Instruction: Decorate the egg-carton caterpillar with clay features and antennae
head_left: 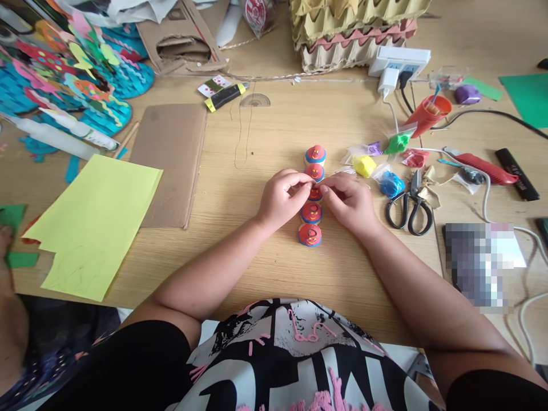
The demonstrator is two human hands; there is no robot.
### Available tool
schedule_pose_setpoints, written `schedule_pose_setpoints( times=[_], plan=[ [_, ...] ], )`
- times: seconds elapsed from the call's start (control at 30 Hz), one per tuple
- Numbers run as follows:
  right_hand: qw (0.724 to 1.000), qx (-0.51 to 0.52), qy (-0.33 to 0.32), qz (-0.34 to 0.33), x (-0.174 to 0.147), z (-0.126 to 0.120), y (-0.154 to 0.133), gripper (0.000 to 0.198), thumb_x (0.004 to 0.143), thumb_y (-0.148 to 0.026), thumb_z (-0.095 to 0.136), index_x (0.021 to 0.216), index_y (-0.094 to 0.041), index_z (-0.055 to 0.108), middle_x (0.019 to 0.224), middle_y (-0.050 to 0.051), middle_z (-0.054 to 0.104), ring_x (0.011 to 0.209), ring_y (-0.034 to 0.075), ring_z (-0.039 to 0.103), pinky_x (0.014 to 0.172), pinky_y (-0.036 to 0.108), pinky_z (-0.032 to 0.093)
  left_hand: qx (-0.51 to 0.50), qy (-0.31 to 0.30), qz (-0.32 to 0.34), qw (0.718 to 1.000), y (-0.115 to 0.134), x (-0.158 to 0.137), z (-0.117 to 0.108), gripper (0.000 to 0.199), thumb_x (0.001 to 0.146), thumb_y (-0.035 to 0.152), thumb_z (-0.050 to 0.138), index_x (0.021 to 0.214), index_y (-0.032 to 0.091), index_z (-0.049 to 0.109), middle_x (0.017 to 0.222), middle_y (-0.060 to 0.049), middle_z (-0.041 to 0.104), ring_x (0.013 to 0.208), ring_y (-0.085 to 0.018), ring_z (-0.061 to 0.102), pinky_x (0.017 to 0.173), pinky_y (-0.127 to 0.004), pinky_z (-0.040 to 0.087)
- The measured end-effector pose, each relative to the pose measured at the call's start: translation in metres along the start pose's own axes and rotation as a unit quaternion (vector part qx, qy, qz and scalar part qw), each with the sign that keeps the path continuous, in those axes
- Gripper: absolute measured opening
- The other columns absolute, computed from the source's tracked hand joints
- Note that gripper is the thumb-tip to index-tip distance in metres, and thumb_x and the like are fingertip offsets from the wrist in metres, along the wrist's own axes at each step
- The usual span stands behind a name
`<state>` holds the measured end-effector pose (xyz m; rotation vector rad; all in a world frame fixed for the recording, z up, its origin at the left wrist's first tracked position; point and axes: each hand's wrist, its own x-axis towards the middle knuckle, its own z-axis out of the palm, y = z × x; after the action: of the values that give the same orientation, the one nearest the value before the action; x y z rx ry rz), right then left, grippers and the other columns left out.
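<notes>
Several small round clay pieces stand in a column in front of me, red on top with blue rims and little yellow faces. The nearest clay face (309, 234) and the one behind it (311, 213) carry a dark curl on top. My left hand (285, 197) and my right hand (350, 201) meet over the middle clay face (315, 194), partly covering it. Thumb and fingers are pinched together on both hands; whatever is between the fingertips is too small to make out. Beyond them are another clay face (314, 172) and the farthest one (315, 154).
Bagged yellow clay (365, 166), blue clay (391, 184) and green clay (399, 142) lie right, near black-handled scissors (410, 211), a red cup (429, 114) and a power strip (400, 60). Left are a cardboard sheet (171, 160) and yellow paper (103, 217). Another person's arm (8, 319) shows far left.
</notes>
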<state>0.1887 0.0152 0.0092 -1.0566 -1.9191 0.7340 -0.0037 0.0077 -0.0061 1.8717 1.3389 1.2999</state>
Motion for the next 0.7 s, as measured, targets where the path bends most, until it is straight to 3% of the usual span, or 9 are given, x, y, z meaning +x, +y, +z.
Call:
schedule_pose_setpoints(
  times=[0.37,0.7],
  plan=[
    [0.998,0.049,0.024,0.031,0.0011,0.0021,0.0080,0.049,0.101,-0.064,0.057,0.094,-0.022,0.081,0.084,0.007,0.077,0.079,0.022,0.067,0.075,0.038,0.052,0.020,-0.003,0.012,1.000,-0.0016,-0.0008,-0.0003,0.014,0.094,0.021,0.066,0.091,0.020,0.079,0.089,-0.005,0.076,0.083,-0.016,0.069,0.074,-0.027,0.055],
    [1.000,-0.010,-0.002,-0.012,-0.0009,-0.0013,0.0026,0.046,0.105,-0.058,0.054,0.108,-0.023,0.084,0.089,0.009,0.076,0.081,0.023,0.069,0.078,0.039,0.053,-0.006,0.018,-0.016,1.000,0.0002,0.0005,-0.0021,0.013,0.093,0.019,0.065,0.090,0.019,0.078,0.093,-0.004,0.079,0.084,-0.015,0.071,0.079,-0.027,0.057]
  ],
)
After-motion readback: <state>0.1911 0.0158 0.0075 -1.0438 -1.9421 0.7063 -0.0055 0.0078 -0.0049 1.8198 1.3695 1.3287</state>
